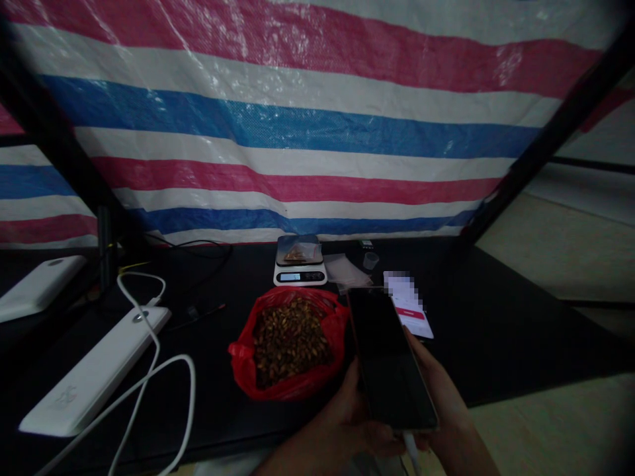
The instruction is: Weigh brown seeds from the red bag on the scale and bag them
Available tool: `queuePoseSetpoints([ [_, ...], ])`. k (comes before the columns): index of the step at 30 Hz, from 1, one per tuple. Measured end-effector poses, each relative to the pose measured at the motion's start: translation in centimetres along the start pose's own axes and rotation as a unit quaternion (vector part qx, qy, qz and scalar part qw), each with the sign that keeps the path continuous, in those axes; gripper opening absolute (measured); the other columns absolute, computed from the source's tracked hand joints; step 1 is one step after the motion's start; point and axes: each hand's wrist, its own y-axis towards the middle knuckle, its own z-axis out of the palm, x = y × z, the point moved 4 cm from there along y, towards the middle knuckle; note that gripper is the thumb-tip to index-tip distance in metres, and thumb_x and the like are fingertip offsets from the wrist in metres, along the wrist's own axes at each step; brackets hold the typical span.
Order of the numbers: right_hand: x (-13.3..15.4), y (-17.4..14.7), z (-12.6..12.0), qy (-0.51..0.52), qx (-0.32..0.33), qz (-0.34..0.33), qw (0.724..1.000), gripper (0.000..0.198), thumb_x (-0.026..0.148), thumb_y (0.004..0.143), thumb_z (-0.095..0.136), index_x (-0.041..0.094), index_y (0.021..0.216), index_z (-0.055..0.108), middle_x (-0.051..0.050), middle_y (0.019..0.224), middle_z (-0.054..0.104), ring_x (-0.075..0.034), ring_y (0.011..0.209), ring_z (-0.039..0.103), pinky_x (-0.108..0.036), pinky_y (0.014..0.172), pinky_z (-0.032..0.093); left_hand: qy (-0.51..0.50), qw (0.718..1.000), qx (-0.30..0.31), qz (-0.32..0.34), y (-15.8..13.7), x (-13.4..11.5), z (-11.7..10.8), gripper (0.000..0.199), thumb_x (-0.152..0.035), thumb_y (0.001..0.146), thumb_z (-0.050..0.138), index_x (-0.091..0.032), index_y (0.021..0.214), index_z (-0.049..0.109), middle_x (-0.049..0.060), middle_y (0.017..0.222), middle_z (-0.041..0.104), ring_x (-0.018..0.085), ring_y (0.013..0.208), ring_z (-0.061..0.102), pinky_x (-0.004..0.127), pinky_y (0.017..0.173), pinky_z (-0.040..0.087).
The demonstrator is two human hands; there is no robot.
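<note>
A dark-screened smartphone (391, 363) with a white cable plugged into its lower end is held between both hands. My left hand (350, 420) grips its left side and lower edge, while my right hand (436, 380) wraps the right side. Just left of the phone sits an open red plastic bag (243, 370) full of small brown seeds or kernels (292, 340). Behind the bag stands a white kitchen scale (300, 274) with a lit display and a small clear packet (300, 252) of brown pieces on its plate. A second phone (409, 307) with a lit screen lies beyond my right hand.
Clear plastic bags (347, 272) and a small clear cup (370, 260) lie right of the scale. On the left are a white power bank (99, 377), its looping white cable (191, 390) and another white power bank (42, 284). A striped tarp (317, 132) hangs behind the black table (501, 317).
</note>
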Motion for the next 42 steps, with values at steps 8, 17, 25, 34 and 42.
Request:
queuePoseSetpoints([
  [8,0.2,0.0,-0.4,0.008,-0.039,-0.030,0.999,0.023,0.038,0.071,0.068,0.017,0.078,0.069,0.000,0.057,0.067,-0.016,0.046,0.061,-0.024,0.043,0.049,0.022,0.999,0.006,-0.027,0.1,0.4,-0.5,0.082,-0.037,0.069,0.072,-0.029,0.137,0.026,0.014,0.128,0.050,0.031,0.106,0.058,0.051,0.092,0.039],
  [17,-0.8,1.4,0.0,0.000,0.040,0.067,0.997,0.034,0.050,0.076,0.056,0.018,0.077,0.071,-0.005,0.066,0.071,-0.025,0.073,0.069,-0.034,0.070,0.055,-0.023,0.999,-0.048,-0.008,0.9,1.2,-1.1,0.082,-0.035,0.067,0.074,-0.025,0.137,0.032,0.015,0.126,0.053,0.030,0.103,0.061,0.049,0.092,0.042],
  [25,-0.8,1.8,-0.9,-0.027,0.058,0.012,0.998,0.030,0.046,0.074,0.059,0.019,0.074,0.071,-0.005,0.067,0.072,-0.025,0.070,0.069,-0.038,0.069,0.056,-0.031,0.996,-0.086,-0.013,0.5,2.0,-2.2,0.075,-0.035,0.068,0.073,-0.021,0.133,0.038,0.014,0.114,0.061,0.025,0.090,0.066,0.041,0.085,0.047],
  [34,-0.8,2.0,-0.5,-0.004,0.064,0.035,0.997,0.033,0.044,0.079,0.056,0.018,0.094,0.070,-0.007,0.074,0.073,-0.026,0.074,0.069,-0.037,0.069,0.056,-0.028,0.994,-0.108,0.009,1.0,1.9,-2.1,0.087,-0.041,0.065,0.074,-0.019,0.136,0.028,0.014,0.105,0.065,0.022,0.078,0.068,0.037,0.080,0.048],
  [42,-0.5,1.7,-0.3,0.030,0.064,0.017,0.997,0.034,0.040,0.081,0.056,0.017,0.104,0.067,-0.007,0.080,0.073,-0.025,0.076,0.069,-0.036,0.069,0.056,-0.007,0.994,-0.112,0.008,0.9,1.9,-2.1,0.082,-0.039,0.070,0.070,-0.020,0.137,0.026,0.011,0.097,0.067,0.021,0.076,0.068,0.035,0.077,0.048],
])
